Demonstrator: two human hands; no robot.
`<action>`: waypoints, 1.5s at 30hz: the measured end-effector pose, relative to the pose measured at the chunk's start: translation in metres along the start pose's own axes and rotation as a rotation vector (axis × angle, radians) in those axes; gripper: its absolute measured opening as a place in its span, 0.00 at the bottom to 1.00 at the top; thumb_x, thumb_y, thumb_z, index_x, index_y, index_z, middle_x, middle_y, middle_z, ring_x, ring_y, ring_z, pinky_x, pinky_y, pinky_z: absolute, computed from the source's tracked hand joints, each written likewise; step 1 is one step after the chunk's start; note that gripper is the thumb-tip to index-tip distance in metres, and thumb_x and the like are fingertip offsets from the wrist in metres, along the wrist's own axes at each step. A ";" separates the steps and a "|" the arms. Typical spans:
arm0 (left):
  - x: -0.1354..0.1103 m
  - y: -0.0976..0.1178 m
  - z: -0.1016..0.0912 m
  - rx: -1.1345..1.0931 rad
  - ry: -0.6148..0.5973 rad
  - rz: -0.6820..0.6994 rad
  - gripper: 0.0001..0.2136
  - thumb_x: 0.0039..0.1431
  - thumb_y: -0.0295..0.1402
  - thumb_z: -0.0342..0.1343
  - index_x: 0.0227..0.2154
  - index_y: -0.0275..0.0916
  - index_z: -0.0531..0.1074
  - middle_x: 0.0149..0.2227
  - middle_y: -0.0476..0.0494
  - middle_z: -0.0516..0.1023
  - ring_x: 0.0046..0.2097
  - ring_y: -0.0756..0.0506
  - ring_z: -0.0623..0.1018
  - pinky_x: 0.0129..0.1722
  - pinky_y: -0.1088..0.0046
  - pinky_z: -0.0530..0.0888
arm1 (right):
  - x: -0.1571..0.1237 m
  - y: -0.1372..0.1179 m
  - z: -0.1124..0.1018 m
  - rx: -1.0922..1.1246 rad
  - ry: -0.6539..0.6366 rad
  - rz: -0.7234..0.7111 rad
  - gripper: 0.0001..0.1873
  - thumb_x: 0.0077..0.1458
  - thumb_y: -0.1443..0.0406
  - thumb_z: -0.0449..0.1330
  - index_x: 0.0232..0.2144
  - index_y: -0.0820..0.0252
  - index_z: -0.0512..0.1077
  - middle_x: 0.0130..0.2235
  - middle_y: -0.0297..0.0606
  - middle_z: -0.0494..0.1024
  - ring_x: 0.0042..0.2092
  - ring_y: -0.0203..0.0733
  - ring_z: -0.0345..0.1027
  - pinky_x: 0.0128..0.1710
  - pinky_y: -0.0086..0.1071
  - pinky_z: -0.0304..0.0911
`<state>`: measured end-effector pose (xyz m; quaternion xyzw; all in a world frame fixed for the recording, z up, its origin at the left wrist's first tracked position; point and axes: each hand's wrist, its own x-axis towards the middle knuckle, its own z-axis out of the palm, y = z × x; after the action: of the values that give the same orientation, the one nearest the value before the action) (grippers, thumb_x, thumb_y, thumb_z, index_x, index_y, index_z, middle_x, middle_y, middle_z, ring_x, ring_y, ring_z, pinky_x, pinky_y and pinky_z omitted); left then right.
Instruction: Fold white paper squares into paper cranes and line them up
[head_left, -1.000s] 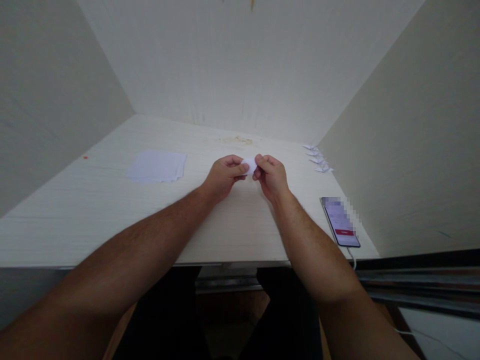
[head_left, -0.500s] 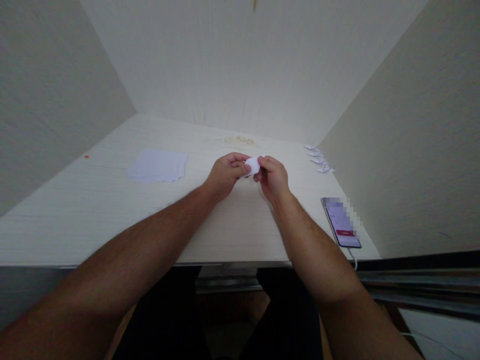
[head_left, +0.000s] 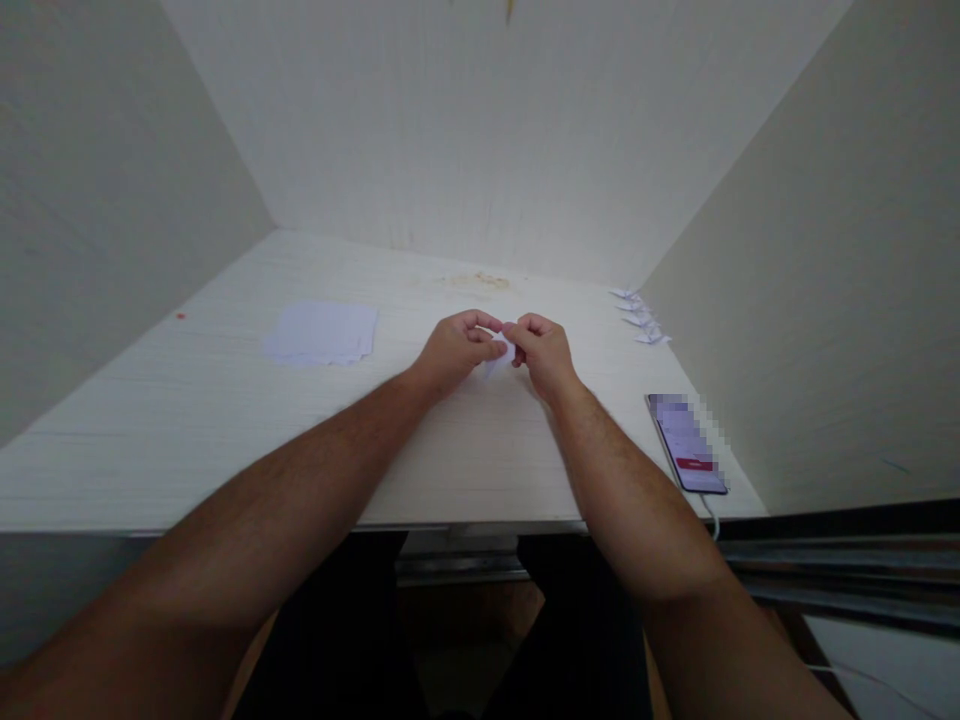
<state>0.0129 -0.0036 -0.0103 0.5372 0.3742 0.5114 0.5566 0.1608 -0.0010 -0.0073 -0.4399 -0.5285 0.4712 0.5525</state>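
A small folded piece of white paper (head_left: 501, 352) is held between my two hands above the middle of the desk. My left hand (head_left: 459, 347) pinches it from the left, with the thumb across its face. From the right, my right hand (head_left: 541, 347) grips its upper edge with thumb and fingers. The fingertips of both hands nearly meet and hide part of the paper, so its exact folds cannot be made out.
A stack of white paper sheets (head_left: 324, 333) lies on the desk (head_left: 465, 450) at left. Several small folded paper pieces (head_left: 640, 320) stand in a row by the right wall. Nearer me lies a phone (head_left: 687, 445) with a white cable (head_left: 710, 517).
The paper has turned between my fingers: its broad rounded face has given way to a smaller, pointed shape. My right thumb has shifted left, closer to my left fingertips.
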 end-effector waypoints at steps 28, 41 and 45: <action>0.006 -0.003 0.003 -0.180 0.258 0.001 0.13 0.41 0.24 0.64 0.30 0.39 0.67 0.23 0.54 0.72 0.23 0.53 0.70 0.25 0.77 0.67 | -0.002 0.003 0.008 -0.088 -0.050 -0.163 0.14 0.42 0.59 0.69 0.31 0.56 0.72 0.24 0.27 0.71 0.23 0.29 0.58 0.22 0.27 0.55; 0.003 0.005 0.004 -0.334 0.133 -0.083 0.06 0.43 0.30 0.65 0.25 0.31 0.77 0.26 0.41 0.78 0.32 0.46 0.80 0.41 0.64 0.78 | -0.001 0.006 0.002 -0.342 0.100 -0.277 0.06 0.48 0.62 0.66 0.28 0.56 0.73 0.30 0.30 0.74 0.27 0.32 0.61 0.31 0.30 0.62; 0.004 0.003 0.002 -0.356 0.091 -0.110 0.06 0.45 0.28 0.63 0.26 0.31 0.76 0.28 0.40 0.79 0.32 0.46 0.80 0.41 0.65 0.78 | 0.001 0.009 0.000 -0.361 0.107 -0.318 0.04 0.49 0.64 0.65 0.28 0.57 0.74 0.32 0.32 0.75 0.28 0.32 0.63 0.34 0.31 0.64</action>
<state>0.0149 -0.0004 -0.0070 0.3853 0.3313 0.5619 0.6527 0.1601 0.0015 -0.0162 -0.4670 -0.6366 0.2522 0.5595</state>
